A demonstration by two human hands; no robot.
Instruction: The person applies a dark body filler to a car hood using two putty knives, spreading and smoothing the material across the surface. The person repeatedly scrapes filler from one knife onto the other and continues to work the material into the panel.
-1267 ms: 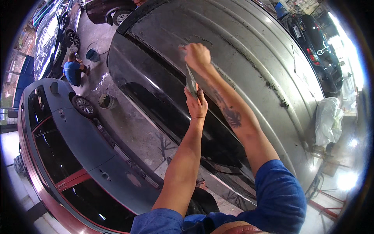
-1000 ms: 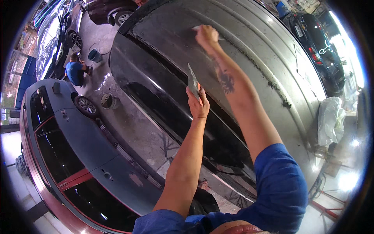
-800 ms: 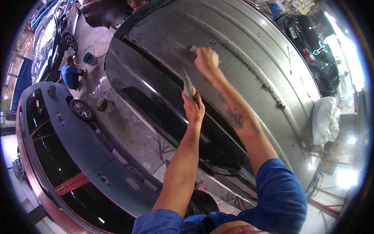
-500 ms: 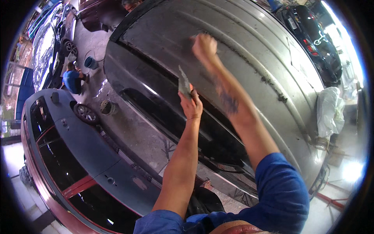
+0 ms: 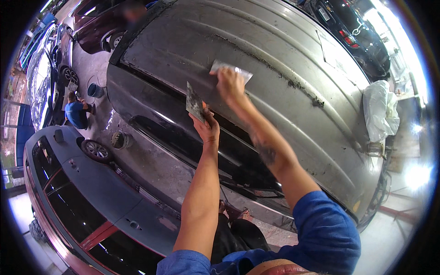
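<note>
Head view: I see right hand (image 5: 230, 82) gripping a scraper (image 5: 245, 74) over the roof (image 5: 311, 137), left hand (image 5: 207, 127) a blade (image 5: 194, 102) by its edge.

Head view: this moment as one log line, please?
left hand: holds smeared flat grey blade | right hand: holds rectangular silvery metal blade over ribbed grey car roof | roof: streaked with dark crumbly residue
</note>
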